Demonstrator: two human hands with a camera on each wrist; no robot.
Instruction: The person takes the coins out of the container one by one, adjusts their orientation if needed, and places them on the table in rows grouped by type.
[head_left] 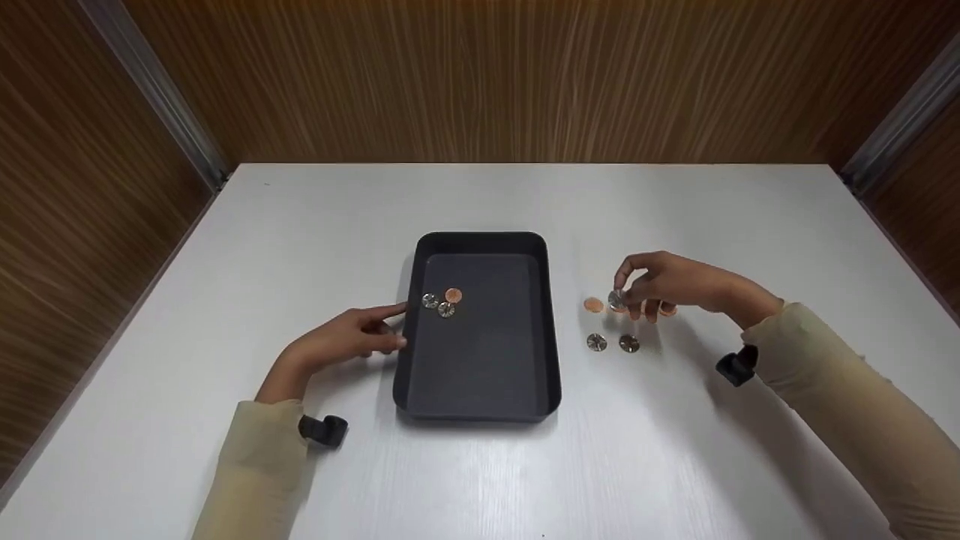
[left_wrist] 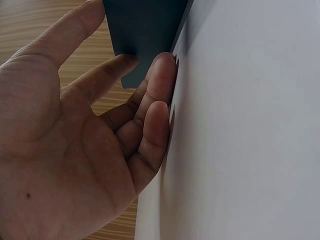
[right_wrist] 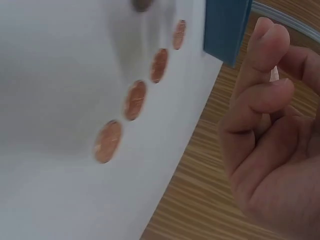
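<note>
R hand (head_left: pixel 660 289): fingers pinch a small silver coin (head_left: pixel 616 300), lifted just above the white tabletop (head_left: pixel 675 465), R of the tray.
L hand (head_left: pixel 352 341): fingers open, straight, touching black rectangular plastic tray (head_left: pixel 480 409) at its L wall.
Tray: 3 coins inside.

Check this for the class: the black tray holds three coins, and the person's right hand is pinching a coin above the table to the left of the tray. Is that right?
One slip: the right hand pinches its coin to the right of the black tray, not the left, as the head view shows. The tray does hold three coins.

Black tray (head_left: pixel 551 330); copper, silver coins (head_left: pixel 446 302); white table (head_left: pixel 480 480).
</note>
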